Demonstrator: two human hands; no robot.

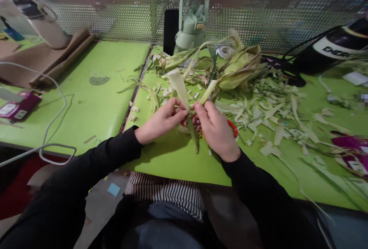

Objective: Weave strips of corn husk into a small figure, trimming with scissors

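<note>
My left hand (163, 120) and my right hand (214, 128) meet over the green table (94, 107), both pinched on a pale corn husk strip (179, 86). The strip stands up from my fingers, and its narrow green end hangs down toward the table's front edge. A second husk strip (207, 91) rises from my right fingers. Just under my right hand lies something red (233, 128), mostly hidden. A pile of whole husks (238, 66) sits behind my hands.
Husk scraps (273, 114) litter the table's right half. A pale green bottle (192, 18) and a dark phone (170, 30) stand at the mesh back wall. A white cable (54, 126) loops at left beside a purple packet (18, 107). A black helmet-like object (333, 49) sits far right.
</note>
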